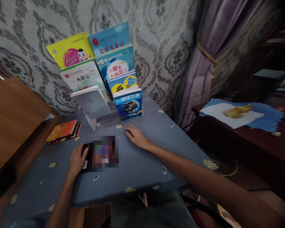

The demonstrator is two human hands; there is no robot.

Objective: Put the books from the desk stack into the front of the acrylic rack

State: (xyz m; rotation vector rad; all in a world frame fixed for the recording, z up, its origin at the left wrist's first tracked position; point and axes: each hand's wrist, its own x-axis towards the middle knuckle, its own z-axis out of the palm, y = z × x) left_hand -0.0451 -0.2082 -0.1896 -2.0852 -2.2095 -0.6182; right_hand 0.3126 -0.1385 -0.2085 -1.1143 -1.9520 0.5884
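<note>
A dark book (88,160), its cover partly pixelated, lies flat on the cloth-covered table (144,172). My left hand (77,159) rests over the book's left edge, thumb and fingers apart. Farther right, my right hand (136,136) lies on the tablecloth with its fingers loosely stretched leftward, holding nothing. It is apart from the dark book and just in front of a blue book with a globe on its cover (129,106). That book is at the front of a clear tiered stand (99,122). A white-grey book (91,99) leans on the stand's left side.
Behind these, a yellow book (71,49) and several other books stand in tiers against the patterned wall (156,38). A small stack of orange books (63,130) lies at left. A wooden panel (14,120) flanks the table. Food (237,111) sits on a side table at right.
</note>
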